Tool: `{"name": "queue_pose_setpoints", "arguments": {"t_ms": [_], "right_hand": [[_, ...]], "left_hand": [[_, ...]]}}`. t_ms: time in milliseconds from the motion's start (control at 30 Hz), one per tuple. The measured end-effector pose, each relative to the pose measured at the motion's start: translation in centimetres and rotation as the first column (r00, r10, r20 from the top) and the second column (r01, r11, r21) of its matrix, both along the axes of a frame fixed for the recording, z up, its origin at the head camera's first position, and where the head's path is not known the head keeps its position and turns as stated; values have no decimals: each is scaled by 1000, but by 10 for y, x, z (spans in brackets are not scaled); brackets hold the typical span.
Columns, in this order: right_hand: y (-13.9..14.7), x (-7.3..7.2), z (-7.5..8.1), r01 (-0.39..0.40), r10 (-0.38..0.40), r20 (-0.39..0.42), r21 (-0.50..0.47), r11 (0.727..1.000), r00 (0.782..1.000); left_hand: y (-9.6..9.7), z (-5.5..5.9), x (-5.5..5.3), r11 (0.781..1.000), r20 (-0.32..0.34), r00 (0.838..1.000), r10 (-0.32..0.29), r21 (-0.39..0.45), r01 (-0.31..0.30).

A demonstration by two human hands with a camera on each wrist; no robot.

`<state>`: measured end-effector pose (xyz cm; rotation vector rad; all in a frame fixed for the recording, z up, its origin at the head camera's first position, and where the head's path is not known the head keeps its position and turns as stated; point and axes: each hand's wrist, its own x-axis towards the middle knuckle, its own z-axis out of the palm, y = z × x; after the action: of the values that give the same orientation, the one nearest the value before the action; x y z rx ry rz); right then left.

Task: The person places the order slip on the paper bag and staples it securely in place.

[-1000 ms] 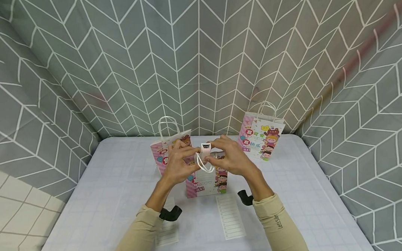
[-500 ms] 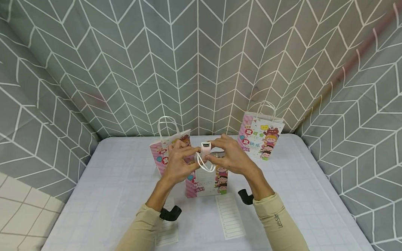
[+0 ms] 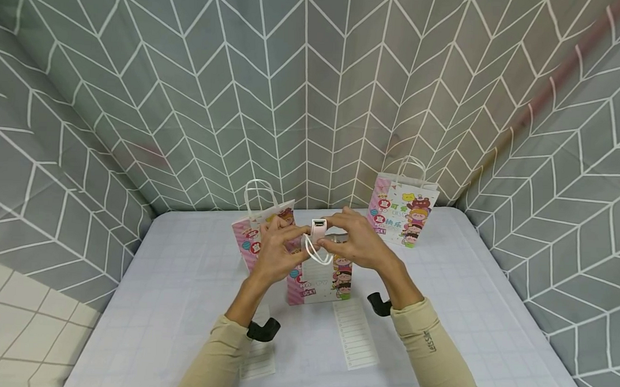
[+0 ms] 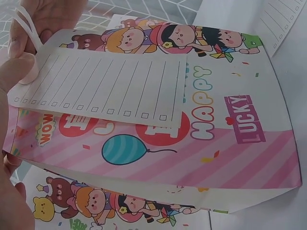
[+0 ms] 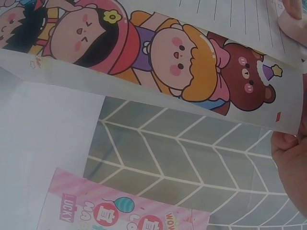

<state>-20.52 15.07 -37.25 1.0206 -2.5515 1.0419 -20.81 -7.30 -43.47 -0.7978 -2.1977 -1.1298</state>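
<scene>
My left hand [image 3: 278, 253] grips the top edge of a pink-and-white paper gift bag [image 3: 311, 289] standing in front of me. My right hand [image 3: 357, 239] pinches a small pink-and-white block, seemingly a mini stapler [image 3: 317, 233], at the bag's top edge; a dark slot shows in its upper end. White cord handles [image 3: 317, 256] droop over the front. In the left wrist view a lined checklist strip [image 4: 105, 86] lies against the bag's printed face, its upper end under my fingers. Fingers hide much of the block and the bag's edge.
Another gift bag [image 3: 246, 237] stands behind my left hand, and a third gift bag [image 3: 402, 212] at the back right. One checklist strip [image 3: 356, 334] lies on the white table [image 3: 180, 303]; another paper strip [image 3: 258, 358] is partly under my left arm. Patterned curtains [image 3: 293, 100] surround the table.
</scene>
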Motion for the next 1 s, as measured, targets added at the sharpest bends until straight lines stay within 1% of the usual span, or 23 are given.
{"name": "queue_pose_setpoints", "arguments": {"t_ms": [67, 267, 400, 500, 633, 800, 900, 1000], "right_hand": [[0, 0, 0, -2, 2, 3, -3, 1000, 1000], [1, -1, -2, -8, 8, -7, -7, 1000, 1000], [1, -2, -1, -5, 4, -20, -9, 1000, 1000], [2, -1, 0, 4, -4, -24, -9, 1000, 1000], [3, -1, 0, 15, -15, -17, -8, 1000, 1000], [5, -2, 0, 24, -24, -6, -10, 1000, 1000], [8, -3, 1, 28, -27, 18, -21, 999, 999], [10, -4, 1, 33, -33, 26, -24, 999, 999]], "left_hand": [[1, 0, 0, 1000, 3, 1000, 2, -1, -2], [3, 0, 1, 1000, -14, 1000, 7, -1, -7], [5, 1, 0, 1000, -30, 999, 27, -10, -27], [5, 0, 0, 999, -26, 999, 40, -14, -40], [6, -1, 0, 999, 10, 999, 45, -11, -45], [4, -3, 2, 999, 86, 995, 44, 18, -46], [1, -5, 3, 997, 126, 990, 70, 21, -73], [-2, -7, 3, 995, 143, 985, 95, 13, -98]]}}
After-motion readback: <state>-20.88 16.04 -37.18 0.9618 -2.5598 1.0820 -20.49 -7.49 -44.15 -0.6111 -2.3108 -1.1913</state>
